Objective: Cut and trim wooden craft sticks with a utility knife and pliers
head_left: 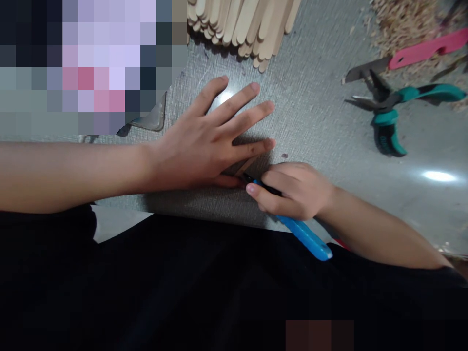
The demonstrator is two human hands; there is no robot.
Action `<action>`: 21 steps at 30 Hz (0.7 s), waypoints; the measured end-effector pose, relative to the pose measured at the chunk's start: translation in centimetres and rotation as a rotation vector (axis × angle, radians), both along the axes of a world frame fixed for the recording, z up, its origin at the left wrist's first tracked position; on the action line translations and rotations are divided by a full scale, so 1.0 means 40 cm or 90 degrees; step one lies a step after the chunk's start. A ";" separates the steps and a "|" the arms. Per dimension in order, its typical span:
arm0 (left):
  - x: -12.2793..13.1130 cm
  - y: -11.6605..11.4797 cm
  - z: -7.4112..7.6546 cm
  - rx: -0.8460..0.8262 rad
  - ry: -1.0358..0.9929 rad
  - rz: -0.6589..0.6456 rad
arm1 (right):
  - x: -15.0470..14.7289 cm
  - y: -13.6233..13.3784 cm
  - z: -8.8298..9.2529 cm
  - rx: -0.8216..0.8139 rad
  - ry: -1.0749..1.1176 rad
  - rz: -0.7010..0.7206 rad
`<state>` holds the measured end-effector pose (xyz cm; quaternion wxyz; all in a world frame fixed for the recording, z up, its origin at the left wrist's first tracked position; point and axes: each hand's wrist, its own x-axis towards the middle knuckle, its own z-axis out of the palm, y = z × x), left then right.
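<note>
My left hand (pixel 215 134) lies spread with its palm down on the grey table, its fingers apart. Between its thumb and index finger shows part of a thin wooden stick (pixel 245 166), mostly hidden by the hand. My right hand (pixel 298 190) is wrapped round a blue-handled cutter (pixel 307 238). The cutter's dark front end points left and rests by my left thumb tip, close to the stick. Its blade cannot be made out clearly.
A pile of wooden craft sticks (pixel 241 24) lies at the top middle. Pliers with teal handles (pixel 387 102), a pink-handled cutter (pixel 420 54) and wood shavings (pixel 398 24) are at the upper right. A clear case edge (pixel 155 122) shows at left.
</note>
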<state>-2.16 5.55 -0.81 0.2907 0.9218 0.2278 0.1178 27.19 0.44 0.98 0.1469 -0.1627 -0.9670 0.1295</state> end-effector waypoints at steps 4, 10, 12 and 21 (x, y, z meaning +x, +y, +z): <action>0.001 0.000 0.001 0.022 0.039 -0.008 | -0.002 -0.003 -0.002 -0.006 0.016 -0.018; 0.000 0.003 -0.004 -0.042 -0.005 0.023 | -0.005 -0.007 -0.007 -0.002 0.024 -0.019; -0.002 0.004 -0.007 -0.011 -0.012 0.008 | -0.005 -0.009 -0.007 -0.001 0.019 -0.030; -0.002 -0.001 -0.010 0.049 0.012 0.000 | -0.007 0.007 0.000 -0.158 0.077 -0.020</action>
